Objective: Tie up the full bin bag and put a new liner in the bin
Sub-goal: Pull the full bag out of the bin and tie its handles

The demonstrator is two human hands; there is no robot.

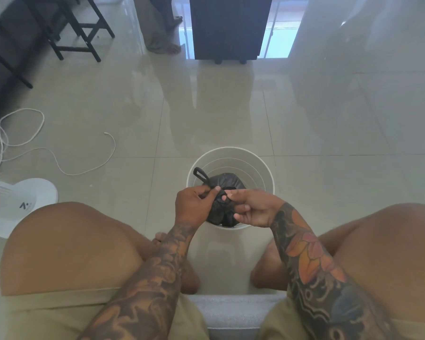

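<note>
A white round bin [231,155] stands on the tiled floor between my knees. Inside it sits a black bin bag [225,184], gathered at the top. One looped handle of the bag [201,174] sticks up to the left over the bin's rim. My left hand [193,207] pinches the gathered neck of the bag from the left. My right hand [252,207] holds the bag's top from the right, fingers pointing left and touching the knot area. Both hands hover over the near side of the bin. No new liner is in view.
A white fan base [22,204] stands at the left, with a white cable [59,165] looping across the floor. Black chair legs [79,33] are at the far left. A dark cabinet [231,28] and another person's feet [167,47] are at the back.
</note>
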